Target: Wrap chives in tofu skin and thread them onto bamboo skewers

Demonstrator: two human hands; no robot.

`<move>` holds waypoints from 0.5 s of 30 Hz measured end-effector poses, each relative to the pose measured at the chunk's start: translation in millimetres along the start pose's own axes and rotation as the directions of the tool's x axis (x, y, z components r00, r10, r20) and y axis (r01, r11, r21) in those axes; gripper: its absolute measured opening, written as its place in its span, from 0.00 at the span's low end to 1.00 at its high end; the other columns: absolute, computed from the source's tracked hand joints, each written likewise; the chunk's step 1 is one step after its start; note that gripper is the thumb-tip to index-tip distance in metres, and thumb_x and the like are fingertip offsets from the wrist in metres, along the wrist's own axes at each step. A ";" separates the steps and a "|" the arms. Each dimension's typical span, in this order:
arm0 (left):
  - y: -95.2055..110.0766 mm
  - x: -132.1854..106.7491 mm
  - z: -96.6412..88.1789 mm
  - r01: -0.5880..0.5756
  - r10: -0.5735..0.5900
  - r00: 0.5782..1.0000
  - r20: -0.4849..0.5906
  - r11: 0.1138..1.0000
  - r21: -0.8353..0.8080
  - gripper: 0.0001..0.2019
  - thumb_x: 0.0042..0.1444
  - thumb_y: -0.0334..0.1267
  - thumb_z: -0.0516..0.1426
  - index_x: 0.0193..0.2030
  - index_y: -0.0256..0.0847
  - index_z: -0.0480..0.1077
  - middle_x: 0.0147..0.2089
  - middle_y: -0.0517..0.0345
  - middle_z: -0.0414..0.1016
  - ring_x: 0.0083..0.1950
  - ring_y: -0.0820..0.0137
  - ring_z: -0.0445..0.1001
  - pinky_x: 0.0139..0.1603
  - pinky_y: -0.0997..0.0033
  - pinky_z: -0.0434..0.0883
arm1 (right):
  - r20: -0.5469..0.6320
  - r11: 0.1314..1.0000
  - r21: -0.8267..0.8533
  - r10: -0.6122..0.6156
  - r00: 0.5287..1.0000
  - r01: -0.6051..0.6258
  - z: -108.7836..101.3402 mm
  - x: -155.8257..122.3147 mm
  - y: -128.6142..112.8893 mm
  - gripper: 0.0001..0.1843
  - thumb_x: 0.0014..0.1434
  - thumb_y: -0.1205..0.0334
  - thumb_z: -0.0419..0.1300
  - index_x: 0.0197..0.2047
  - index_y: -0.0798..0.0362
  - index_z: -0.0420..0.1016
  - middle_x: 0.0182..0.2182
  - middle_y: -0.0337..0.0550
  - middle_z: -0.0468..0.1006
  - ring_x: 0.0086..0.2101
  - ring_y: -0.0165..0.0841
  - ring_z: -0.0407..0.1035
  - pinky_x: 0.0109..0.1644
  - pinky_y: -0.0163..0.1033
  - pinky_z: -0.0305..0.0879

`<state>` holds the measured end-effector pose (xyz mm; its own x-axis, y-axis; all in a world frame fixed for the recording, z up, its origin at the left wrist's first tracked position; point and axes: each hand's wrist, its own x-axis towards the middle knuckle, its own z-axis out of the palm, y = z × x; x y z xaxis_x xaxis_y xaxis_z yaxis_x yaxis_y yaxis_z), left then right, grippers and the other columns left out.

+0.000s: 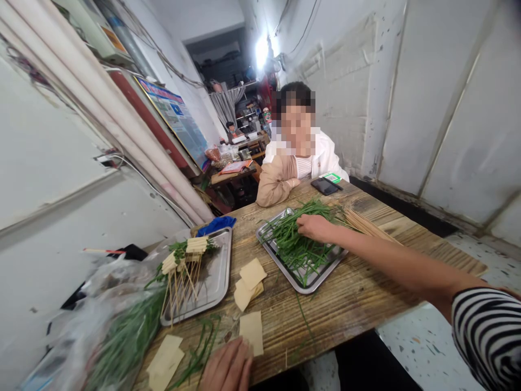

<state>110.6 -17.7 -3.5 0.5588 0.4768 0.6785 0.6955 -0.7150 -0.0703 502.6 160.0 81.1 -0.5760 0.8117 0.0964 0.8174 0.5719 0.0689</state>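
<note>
My right hand (316, 227) reaches over a metal tray, its fingers closed in a loose heap of green chives (303, 252). The heap lies on that tray (291, 282). Low in the view my left hand (228, 365) rests flat on the wooden table, fingers stretched out, beside a square tofu sheet (252, 332). Left of it lies a small bunch of chives (202, 347) next to more tofu sheets (165, 363). Further up is a small pile of tofu sheets (249, 279). A second tray (222, 271) carries skewered tofu rolls (196, 245) with greens.
Bamboo skewers (368, 224) lie right of the chives, partly behind my forearm. A dark phone (324, 186) is at the table's far end, where a person (280, 179) sits. A plastic bag of greens (130, 331) lies along the left edge; a blue cloth (215, 225) is behind the second tray.
</note>
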 end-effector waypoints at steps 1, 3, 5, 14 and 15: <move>5.7 7.5 0.7 0.049 -0.049 0.998 -0.028 0.999 -0.022 0.15 0.60 0.36 0.53 0.53 0.47 0.70 0.45 0.51 0.78 0.46 0.65 0.77 0.47 0.65 0.74 | 0.017 1.000 0.009 -0.010 1.000 0.010 -2.2 -3.0 -1.8 0.12 0.62 0.64 0.51 0.36 0.55 0.76 0.41 0.49 0.74 0.44 0.35 0.65 0.39 0.34 0.56; 18.9 26.7 3.8 0.084 -0.087 0.995 -0.043 0.995 -0.061 0.17 0.60 0.33 0.52 0.55 0.45 0.68 0.47 0.51 0.78 0.49 0.66 0.76 0.50 0.66 0.73 | 0.062 0.999 0.025 0.022 0.998 -0.024 -4.9 -8.8 -5.9 0.12 0.62 0.65 0.51 0.39 0.55 0.76 0.41 0.49 0.76 0.43 0.35 0.67 0.39 0.34 0.57; 31.9 51.0 9.7 0.088 -0.091 0.996 -0.016 0.991 -0.103 0.18 0.58 0.31 0.54 0.56 0.44 0.67 0.48 0.52 0.77 0.49 0.68 0.75 0.51 0.68 0.72 | 0.115 0.994 0.028 0.103 0.988 -0.107 -6.1 -13.3 -9.8 0.12 0.62 0.64 0.52 0.44 0.56 0.74 0.38 0.50 0.77 0.40 0.36 0.70 0.38 0.34 0.57; 56.7 148.0 70.6 0.341 -0.316 0.940 0.128 0.888 -0.310 0.13 0.60 0.33 0.50 0.49 0.38 0.72 0.45 0.51 0.79 0.45 0.70 0.77 0.48 0.68 0.75 | 0.114 0.994 0.110 0.006 0.993 -0.019 -10.0 -18.4 -9.3 0.10 0.59 0.64 0.56 0.40 0.50 0.78 0.42 0.43 0.77 0.41 0.34 0.69 0.35 0.33 0.56; 57.2 153.8 74.9 0.362 -0.335 0.932 0.138 0.876 -0.319 0.13 0.60 0.33 0.50 0.48 0.38 0.72 0.45 0.51 0.79 0.45 0.69 0.77 0.47 0.68 0.75 | 0.094 0.995 0.103 -0.003 0.996 -0.007 -10.0 -18.7 -8.3 0.10 0.60 0.64 0.55 0.40 0.50 0.78 0.42 0.43 0.76 0.41 0.33 0.69 0.35 0.33 0.55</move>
<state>270.2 53.0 42.1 0.3497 0.7545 0.5553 0.6672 -0.6167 0.4178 506.6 138.9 88.7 -0.5756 0.8177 0.0024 0.8172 0.5754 -0.0349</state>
